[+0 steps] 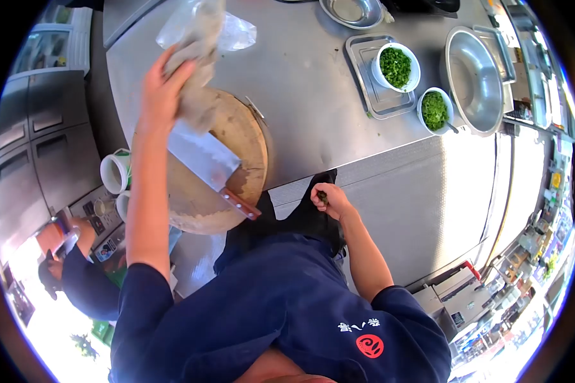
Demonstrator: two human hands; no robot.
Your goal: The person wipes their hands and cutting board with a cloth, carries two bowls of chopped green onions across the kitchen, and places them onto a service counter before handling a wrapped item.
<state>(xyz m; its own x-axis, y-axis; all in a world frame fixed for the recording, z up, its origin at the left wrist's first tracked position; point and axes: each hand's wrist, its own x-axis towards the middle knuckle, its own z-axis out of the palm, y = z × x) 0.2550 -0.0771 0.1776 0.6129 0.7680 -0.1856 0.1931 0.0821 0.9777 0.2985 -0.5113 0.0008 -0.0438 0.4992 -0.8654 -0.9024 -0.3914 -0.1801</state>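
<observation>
Finely cut greens are already held in two white bowls, one point(376, 75) stood on a metal tray point(386, 111), the other point(421, 113) just beside that tray, close to the counter's near edge; that portion is judged to be done. A grey-beige cloth point(204, 51), blurred, is grasped between the fingers and thumb of the left hand point(161, 92) above the far side of the round chopping board point(252, 143), towards the left end of the counter point(306, 96). The board is judged not yet fully tidied, since damp patches are seen on its face. The right hand point(329, 198) is clenched in front of the counter's near edge, round a small dark green bit point(322, 197) that cannot be made out clearly. Part of the board is obstructed by the cleaver point(204, 156), laid flat with its handle at the near right rim. Beyond the board, a clear plastic bag point(237, 33) is left near the cloth; a large steel basin point(476, 76) is placed right of the bowls
</observation>
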